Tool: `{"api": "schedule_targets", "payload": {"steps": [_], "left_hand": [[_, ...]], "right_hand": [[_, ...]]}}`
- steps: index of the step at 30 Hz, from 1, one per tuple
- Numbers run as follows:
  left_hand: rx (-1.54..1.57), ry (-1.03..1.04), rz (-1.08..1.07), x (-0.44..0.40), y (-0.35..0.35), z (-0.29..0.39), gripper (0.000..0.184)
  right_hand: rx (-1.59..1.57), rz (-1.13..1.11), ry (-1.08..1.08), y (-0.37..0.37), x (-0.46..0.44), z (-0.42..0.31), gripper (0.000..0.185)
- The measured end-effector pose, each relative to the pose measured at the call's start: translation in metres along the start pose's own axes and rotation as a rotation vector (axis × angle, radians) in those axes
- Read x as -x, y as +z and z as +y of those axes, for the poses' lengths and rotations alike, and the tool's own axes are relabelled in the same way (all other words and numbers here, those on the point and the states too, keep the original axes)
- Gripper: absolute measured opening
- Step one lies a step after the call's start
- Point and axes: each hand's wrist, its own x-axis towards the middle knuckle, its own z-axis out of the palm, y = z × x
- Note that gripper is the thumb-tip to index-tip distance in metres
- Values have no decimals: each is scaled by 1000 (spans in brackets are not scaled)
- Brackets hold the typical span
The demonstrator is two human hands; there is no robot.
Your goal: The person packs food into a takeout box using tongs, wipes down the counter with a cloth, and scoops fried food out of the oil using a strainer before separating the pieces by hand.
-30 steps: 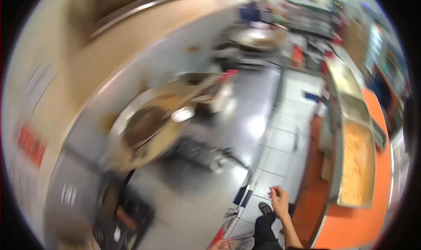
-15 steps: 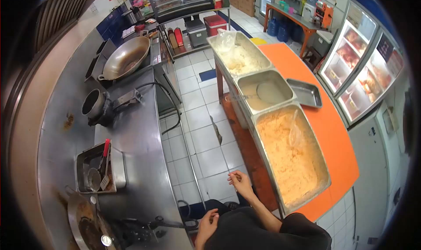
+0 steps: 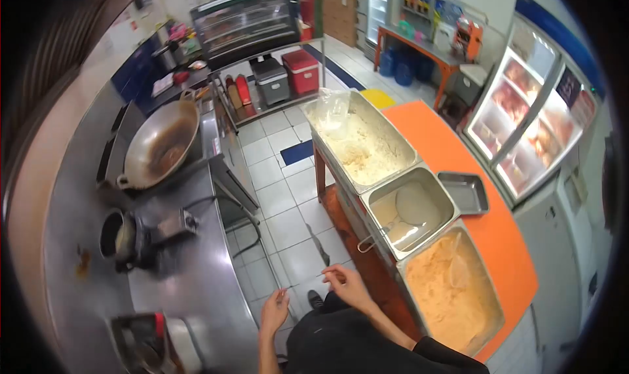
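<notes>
My left hand hangs above the floor beside the steel counter, its fingers loosely bent and apart, holding nothing. My right hand is in the air left of the metal pans, also empty with loosely curled fingers. Nearest to it is the middle pan, which holds cloudy liquid and a wire strainer whose handle hooks over the left rim. A deep pan of orange-tinted flour is at the near end. Pale flour fills the far pan, with a clear plastic bag at its end.
On the left steel counter are a large wok, a dark burner and a tray with a red-handled utensil. A shallow tray rests on the orange table. White floor tiles run between.
The view has shifted forward along the aisle, so the pans and burner appear nearer. Both hands remain empty, and my left hand is now raised farther forward.
</notes>
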Motion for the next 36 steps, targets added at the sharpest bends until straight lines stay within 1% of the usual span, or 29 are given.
{"api": "schedule_targets", "payload": {"steps": [2, 4, 6, 7, 8, 9, 12, 13, 14, 16, 17, 19, 20, 22, 24, 25, 27, 28, 30, 31, 33, 34, 36], "left_hand": [[-18, 120, -100, -85, -18, 47, 31], [-116, 285, -243, -167, -28, 109, 31], [-155, 431, -315, -242, -20, 166, 32], [-173, 445, -346, -278, -10, 195, 32], [-154, 503, -382, -311, 1, 221, 31], [-134, 556, -414, -338, 12, 238, 30], [-145, 580, -479, -411, 44, 280, 28], [-130, 612, -450, -434, 51, 286, 26], [-175, 613, -474, -462, 53, 288, 26], [-197, 540, -456, -503, 60, 288, 25], [-189, 524, -473, -519, 61, 285, 25], [-130, 497, -442, -565, 59, 288, 23], [-125, 501, -466, -588, 60, 289, 23], [-183, 543, -356, -634, 67, 291, 21], [-267, 745, -155, -685, 81, 301, 20], [-259, 761, -190, -705, 89, 309, 20], [-256, 1114, 109, -746, 109, 343, 23], [-239, 1139, 78, -769, 118, 353, 23], [-492, 1155, -102, -799, 137, 358, 24], [-469, 1151, -119, -807, 144, 358, 24], [-646, 1038, -445, -824, 155, 367, 23], [-635, 1057, -464, -824, 155, 375, 23], [-693, 994, -656, -808, 149, 385, 22]], "right_hand": [[-3, 142, 97, -14, -18, -10, 18], [-114, 307, 103, -23, -36, -24, 16], [-178, 412, 90, -35, -59, -31, 15], [-190, 478, 86, -43, -70, -35, 15], [-205, 541, 88, -48, -83, -39, 16], [-163, 640, 27, -52, -100, -46, 18], [-262, 756, 62, -80, -141, -57, 20], [-303, 812, 38, -88, -157, -63, 20], [-351, 825, 48, -97, -177, -66, 20], [-287, 943, 54, -115, -202, -76, 20], [-278, 949, 77, -117, -210, -80, 20], [-287, 1051, 54, -125, -234, -85, 21], [-284, 1074, 62, -128, -245, -86, 21], [-195, 1201, 92, -128, -257, -82, 22], [-186, 1300, 116, -126, -268, -82, 22], [-168, 1355, 126, -123, -273, -81, 23], [-191, 1447, 121, -123, -284, -72, 24], [-225, 1503, 126, -116, -296, -70, 24], [-212, 1610, 140, -105, -320, -75, 25], [-193, 1673, 146, -105, -328, -79, 25], [-151, 1717, 143, -96, -344, -84, 24], [-136, 1753, 143, -89, -352, -85, 24], [-160, 1819, 168, -76, -367, -87, 23]]}}
